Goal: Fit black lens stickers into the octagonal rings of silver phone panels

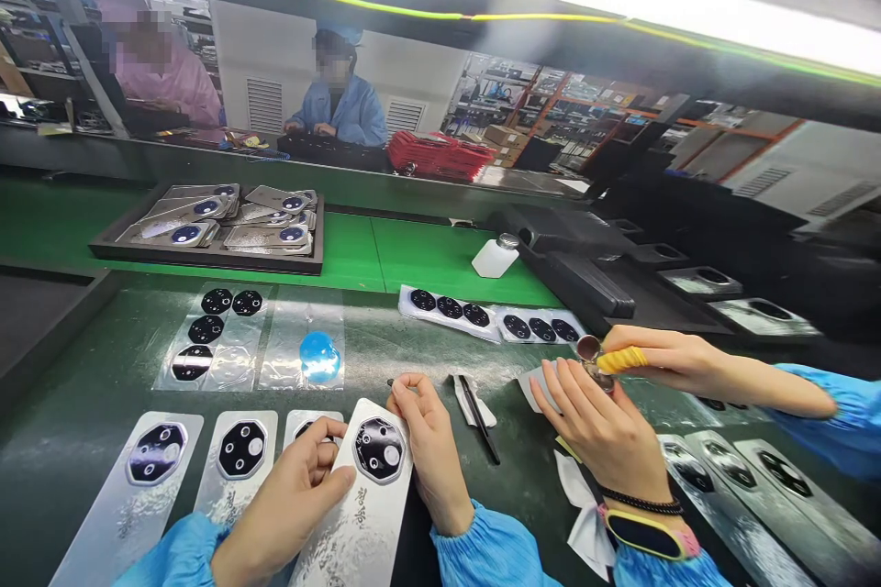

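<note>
A silvery phone back cover, with a black octagonal camera panel near its top, is tilted up in front of me. My left hand is closed on its left edge, thumb on the front face. My right hand has its fingers curled and pinched at the cover's upper right edge. A small dark tip shows by those fingers; its kind is unclear. Left of my hands lie more back covers, one partly hidden by my left hand. Black tweezers rest on a white wipe just right of my right hand.
A co-worker's hands at right hold a small round metallic thing, yellow cots on the fingers. Clear sheets bear black round stickers. Behind stand a tray of covers and a white bottle. Further covers lie at right.
</note>
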{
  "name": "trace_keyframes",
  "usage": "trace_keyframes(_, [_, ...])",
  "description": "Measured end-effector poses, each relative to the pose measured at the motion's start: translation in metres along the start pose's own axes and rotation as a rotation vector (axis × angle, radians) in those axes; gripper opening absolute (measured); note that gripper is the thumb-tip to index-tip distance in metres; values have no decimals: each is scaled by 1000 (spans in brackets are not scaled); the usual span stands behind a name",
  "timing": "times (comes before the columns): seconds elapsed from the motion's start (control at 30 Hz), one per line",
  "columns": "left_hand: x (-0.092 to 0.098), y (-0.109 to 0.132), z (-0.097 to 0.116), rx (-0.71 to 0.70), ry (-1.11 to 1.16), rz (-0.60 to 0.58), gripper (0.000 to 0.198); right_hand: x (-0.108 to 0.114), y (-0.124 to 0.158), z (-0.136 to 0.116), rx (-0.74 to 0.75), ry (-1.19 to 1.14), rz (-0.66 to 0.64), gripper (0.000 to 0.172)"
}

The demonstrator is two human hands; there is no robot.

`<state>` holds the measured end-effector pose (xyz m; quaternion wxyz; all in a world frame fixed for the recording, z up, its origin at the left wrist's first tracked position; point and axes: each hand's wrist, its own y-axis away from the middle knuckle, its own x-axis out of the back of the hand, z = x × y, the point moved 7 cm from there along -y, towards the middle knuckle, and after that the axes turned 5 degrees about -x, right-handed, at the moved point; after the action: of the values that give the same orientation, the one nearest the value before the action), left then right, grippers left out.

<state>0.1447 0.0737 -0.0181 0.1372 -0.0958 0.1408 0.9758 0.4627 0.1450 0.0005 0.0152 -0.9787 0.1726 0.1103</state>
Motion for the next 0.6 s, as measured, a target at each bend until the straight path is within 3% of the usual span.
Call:
trace_keyframes(0.1, [0,0,-1,-1,-16,6,37,28,-27,-12,-52,-2,-51,36])
trace_keyframes(0.17, [-1,0,-1,1,-4,6,37,24,-29,-15,-81,-45,-57,40])
trace_keyframes(0.23, [-2,1,-2,6,22,2,37,-5,-15,-9,-120,-72,-81,35])
trace_keyframes(0.33, [-2,1,-2,16,52,15,38,-71,22,14,-129,-55,-87,23])
trace_keyframes(0.43, [-1,1,2,19,91,27,39,-127,51,42,-158,-45,-128,26])
trace_keyframes(0.5, [-2,2,5,32,129,28,38,-143,58,53,-172,-50,-139,26])
trace_keyframes(0.6, [-2,3,7,57,167,34,40,-144,58,58,-186,-60,-143,29])
